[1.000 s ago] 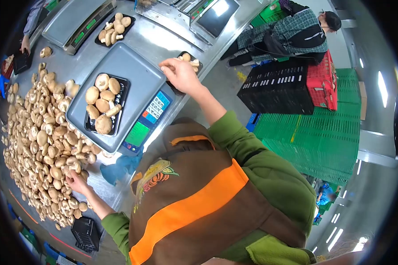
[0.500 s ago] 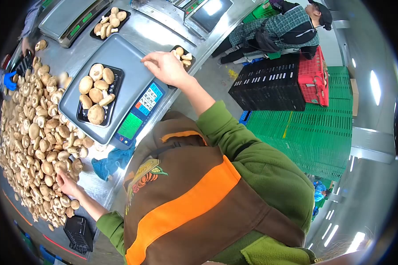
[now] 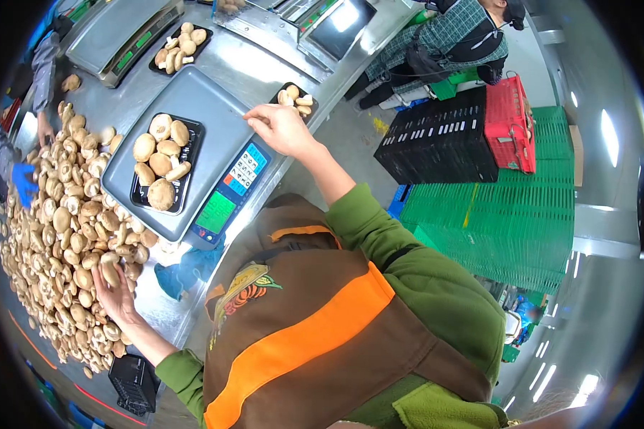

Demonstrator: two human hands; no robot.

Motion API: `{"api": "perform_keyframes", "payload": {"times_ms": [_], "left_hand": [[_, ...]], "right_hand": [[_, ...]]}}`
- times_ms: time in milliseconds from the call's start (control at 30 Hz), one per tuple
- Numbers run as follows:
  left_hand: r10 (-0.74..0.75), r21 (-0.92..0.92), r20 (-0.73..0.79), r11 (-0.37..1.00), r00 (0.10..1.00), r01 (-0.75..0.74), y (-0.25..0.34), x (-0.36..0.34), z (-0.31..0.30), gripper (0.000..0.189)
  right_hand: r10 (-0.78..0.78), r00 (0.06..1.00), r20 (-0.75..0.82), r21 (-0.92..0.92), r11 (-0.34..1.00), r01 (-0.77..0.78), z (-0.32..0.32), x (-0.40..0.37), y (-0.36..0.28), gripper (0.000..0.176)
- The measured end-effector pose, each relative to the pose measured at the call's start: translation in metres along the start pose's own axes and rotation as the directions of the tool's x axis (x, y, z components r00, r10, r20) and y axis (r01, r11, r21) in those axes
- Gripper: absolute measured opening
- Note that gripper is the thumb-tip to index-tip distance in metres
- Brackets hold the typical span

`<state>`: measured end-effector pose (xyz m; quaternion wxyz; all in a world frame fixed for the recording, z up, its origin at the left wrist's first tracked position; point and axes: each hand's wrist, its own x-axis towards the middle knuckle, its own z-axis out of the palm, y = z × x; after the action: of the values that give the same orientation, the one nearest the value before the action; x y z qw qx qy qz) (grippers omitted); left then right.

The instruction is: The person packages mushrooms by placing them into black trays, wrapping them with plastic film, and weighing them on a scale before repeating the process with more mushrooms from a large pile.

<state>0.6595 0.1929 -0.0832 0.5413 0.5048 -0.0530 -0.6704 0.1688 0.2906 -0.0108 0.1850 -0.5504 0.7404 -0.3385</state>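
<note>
My left hand [image 3: 119,301], at the edge of a big heap of brown-capped mushrooms [image 3: 71,236], is closed around a mushroom [image 3: 110,273]. Over the edge of the grey weighing scale [image 3: 215,107], my right hand [image 3: 286,130] hovers with loosely bent fingers and nothing in it. A black tray [image 3: 195,154] sits on the scale's platform with several mushrooms [image 3: 162,194] in it, some stem up or lying sideways. The scale's green display [image 3: 215,213] is lit, but its digits are too small to read.
Two filled mushroom trays, one behind the scale [image 3: 181,46] and one beside my right hand [image 3: 296,100], lie on the metal table. Black trays [image 3: 134,382] stand near the heap. Another person's blue glove [image 3: 24,184] is across it. Black crates [image 3: 436,139] and green crates [image 3: 494,222] stand right.
My left hand has taken hold of a mushroom from the heap and turned upward with it. My right hand stays beside the scale. The view has shifted slightly.
</note>
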Motion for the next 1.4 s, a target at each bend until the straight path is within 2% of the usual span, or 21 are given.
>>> {"api": "perform_keyframes", "payload": {"times_ms": [33,67,133,200,333,400,433,467,533,600,667,733,767,800,867,933,1033,1067,1200,1233,1400], "left_hand": [[-0.048,0.09,0.101,0.995,0.994,0.039,0.0,0.0,0.007,0.04],[-0.019,0.109,0.151,0.994,0.988,0.003,-0.007,-0.012,0.026,0.043],[-0.029,0.366,0.357,0.924,0.934,-0.111,-0.024,-0.025,0.056,0.046],[-0.067,0.53,0.32,0.84,0.945,-0.12,-0.043,-0.061,0.106,0.047],[0.118,0.657,0.517,0.58,0.848,-0.482,-0.085,-0.068,0.144,0.039],[0.249,0.688,0.609,0.305,0.753,-0.658,-0.094,-0.078,0.17,0.034],[0.348,0.487,0.82,-0.005,0.456,-0.873,-0.092,-0.08,0.185,0.034],[0.332,0.542,0.823,-0.211,0.462,-0.814,-0.095,-0.079,0.192,0.041],[0.338,0.577,0.814,-0.38,0.472,-0.723,-0.104,-0.065,0.195,0.05],[0.45,0.607,0.771,-0.306,0.45,-0.734,-0.106,-0.052,0.186,0.058],[0.482,0.608,0.762,-0.303,0.432,-0.734,-0.1,-0.052,0.178,0.07],[0.426,0.779,0.588,-0.068,0.687,-0.624,-0.094,-0.065,0.173,0.076],[0.352,0.812,0.563,-0.067,0.748,-0.58,-0.094,-0.063,0.163,0.088],[0.26,0.84,0.513,0.046,0.818,-0.541,-0.096,-0.063,0.156,0.099],[0.244,0.807,0.567,0.027,0.787,-0.59,-0.102,-0.069,0.16,0.107],[0.308,0.819,0.568,-0.12,0.763,-0.562,-0.121,-0.049,0.156,0.107],[0.347,0.793,0.608,-0.211,0.714,-0.572,-0.131,-0.049,0.183,0.105],[0.324,0.78,0.62,-0.156,0.715,-0.606,-0.133,-0.058,0.196,0.103],[0.302,0.558,0.816,-0.192,0.492,-0.808,-0.153,-0.059,0.256,0.1],[0.268,0.511,0.842,-0.119,0.468,-0.851,-0.16,-0.058,0.277,0.096],[0.022,0.451,0.892,-0.085,0.451,-0.888,-0.199,-0.045,0.369,0.087]], "right_hand": [[0.012,1.0,0.001,0.005,1.0,-0.012,0.002,0.001,0.0,0.019],[0.002,1.0,0.009,0.01,1.0,-0.002,0.003,0.001,-0.001,0.019],[0.023,0.999,0.028,0.04,0.999,-0.024,0.004,0.002,-0.004,0.019],[0.007,0.999,0.037,0.034,0.999,-0.008,0.009,0.004,-0.002,0.02],[-0.006,0.998,0.057,0.041,0.999,0.004,0.017,0.007,-0.007,0.019],[-0.023,0.997,0.079,0.07,0.997,0.018,0.021,0.011,-0.01,0.019],[-0.076,0.994,0.075,0.073,0.995,0.071,0.024,0.013,-0.012,0.018],[-0.078,0.994,0.073,0.072,0.995,0.073,0.028,0.017,-0.014,0.018],[-0.1,0.989,0.111,0.1,0.991,0.089,0.036,0.025,-0.016,0.017],[-0.121,0.988,0.096,0.103,0.988,0.111,0.043,0.038,-0.016,0.019],[-0.001,0.994,0.11,0.285,0.958,-0.031,0.051,0.049,-0.021,0.022],[0.029,0.988,0.151,0.318,0.945,-0.076,0.071,0.068,-0.013,0.035],[0.064,0.985,0.161,0.322,0.94,-0.113,0.086,0.078,-0.012,0.042],[0.1,0.981,0.168,0.326,0.933,-0.151,0.102,0.089,-0.012,0.05],[0.104,0.971,0.214,0.262,0.952,-0.16,0.128,0.103,-0.022,0.069],[0.077,0.966,0.245,0.117,0.987,-0.108,0.134,0.103,-0.051,0.078],[0.053,0.974,0.219,0.068,0.995,-0.069,0.12,0.098,-0.057,0.082],[0.077,0.984,0.163,0.098,0.991,-0.093,0.11,0.098,-0.053,0.081],[0.115,0.992,-0.052,0.114,0.988,-0.108,0.056,0.119,-0.015,0.078],[0.129,0.986,-0.103,0.093,0.989,-0.119,0.036,0.124,-0.007,0.077],[0.35,0.936,-0.045,0.196,0.922,-0.335,-0.023,0.163,0.078,0.079]]}}
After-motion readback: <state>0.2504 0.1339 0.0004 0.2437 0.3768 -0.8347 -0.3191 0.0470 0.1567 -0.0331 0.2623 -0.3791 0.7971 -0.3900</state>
